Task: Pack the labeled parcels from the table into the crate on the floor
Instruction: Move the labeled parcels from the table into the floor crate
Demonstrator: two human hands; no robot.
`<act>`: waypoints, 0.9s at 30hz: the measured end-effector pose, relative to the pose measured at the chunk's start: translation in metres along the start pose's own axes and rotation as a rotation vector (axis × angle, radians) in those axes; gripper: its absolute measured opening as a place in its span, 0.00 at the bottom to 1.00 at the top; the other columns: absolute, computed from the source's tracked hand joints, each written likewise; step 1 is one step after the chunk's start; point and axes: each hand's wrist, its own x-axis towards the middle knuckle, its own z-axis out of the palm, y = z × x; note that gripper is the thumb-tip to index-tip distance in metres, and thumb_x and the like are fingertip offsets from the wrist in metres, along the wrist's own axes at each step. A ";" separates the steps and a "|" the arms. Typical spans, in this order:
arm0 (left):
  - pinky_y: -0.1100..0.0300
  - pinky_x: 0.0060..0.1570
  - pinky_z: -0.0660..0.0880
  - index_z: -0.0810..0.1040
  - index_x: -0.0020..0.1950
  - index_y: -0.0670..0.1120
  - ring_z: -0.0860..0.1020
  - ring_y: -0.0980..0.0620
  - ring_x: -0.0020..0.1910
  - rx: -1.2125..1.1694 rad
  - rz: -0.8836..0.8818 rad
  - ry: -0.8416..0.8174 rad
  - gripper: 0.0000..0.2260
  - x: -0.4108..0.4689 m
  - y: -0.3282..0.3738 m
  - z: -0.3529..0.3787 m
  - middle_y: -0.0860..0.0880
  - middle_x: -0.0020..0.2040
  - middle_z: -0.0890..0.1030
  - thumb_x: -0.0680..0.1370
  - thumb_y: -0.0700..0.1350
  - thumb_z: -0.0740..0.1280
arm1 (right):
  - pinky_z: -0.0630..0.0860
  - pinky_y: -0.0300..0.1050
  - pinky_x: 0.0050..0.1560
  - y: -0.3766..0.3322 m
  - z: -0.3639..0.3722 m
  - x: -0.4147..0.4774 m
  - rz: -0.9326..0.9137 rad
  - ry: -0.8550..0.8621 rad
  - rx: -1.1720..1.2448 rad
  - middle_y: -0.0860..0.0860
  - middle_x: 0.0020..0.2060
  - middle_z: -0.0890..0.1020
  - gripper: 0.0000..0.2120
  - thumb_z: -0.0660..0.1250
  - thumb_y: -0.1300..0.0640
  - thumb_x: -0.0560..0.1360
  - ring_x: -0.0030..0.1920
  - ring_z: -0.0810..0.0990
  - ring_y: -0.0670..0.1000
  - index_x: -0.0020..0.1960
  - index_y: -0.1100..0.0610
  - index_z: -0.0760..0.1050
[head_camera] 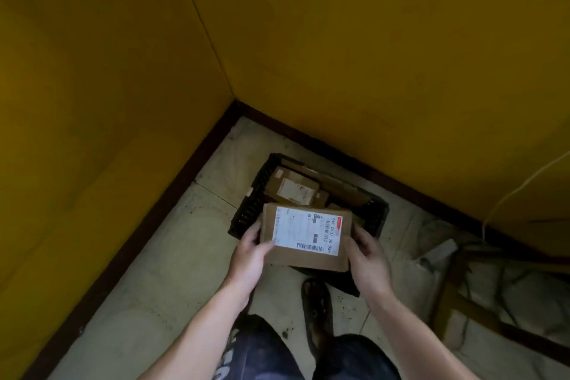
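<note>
left hand (251,253) grips parcel's left edge, thumb on top | labeled parcel (308,259) held label-up above crate (246,214) on floor; other parcels (291,187) lie inside | right hand (368,256) fingers curled round right edge | step: placing | next: set flat, seemingly into the dim right side, then let go

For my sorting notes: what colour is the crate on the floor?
The crate is black, clearest in the head view.

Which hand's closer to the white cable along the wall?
Right. The right hand grips the box edge facing the cable, down-left of it; the left hand holds the opposite edge, farther off.
</note>
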 end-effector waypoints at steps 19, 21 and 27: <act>0.53 0.62 0.71 0.72 0.71 0.55 0.73 0.51 0.64 0.384 -0.206 -0.282 0.20 0.298 -0.113 -0.027 0.51 0.66 0.77 0.80 0.42 0.64 | 0.80 0.48 0.55 0.153 0.185 0.189 0.328 0.101 0.076 0.45 0.56 0.83 0.11 0.62 0.46 0.80 0.56 0.82 0.49 0.58 0.47 0.79; 0.58 0.51 0.71 0.72 0.71 0.54 0.75 0.52 0.59 0.376 -0.244 -0.267 0.20 0.315 -0.124 -0.022 0.51 0.65 0.77 0.80 0.42 0.63 | 0.80 0.47 0.54 0.170 0.195 0.204 0.357 0.100 0.068 0.46 0.56 0.83 0.11 0.62 0.47 0.80 0.55 0.82 0.50 0.59 0.47 0.78; 0.61 0.42 0.71 0.71 0.71 0.53 0.75 0.50 0.58 0.427 -0.299 -0.200 0.19 0.351 -0.145 -0.020 0.50 0.63 0.77 0.79 0.44 0.64 | 0.72 0.33 0.38 0.203 0.215 0.235 0.405 0.045 -0.020 0.45 0.55 0.82 0.13 0.61 0.47 0.79 0.49 0.80 0.47 0.62 0.46 0.76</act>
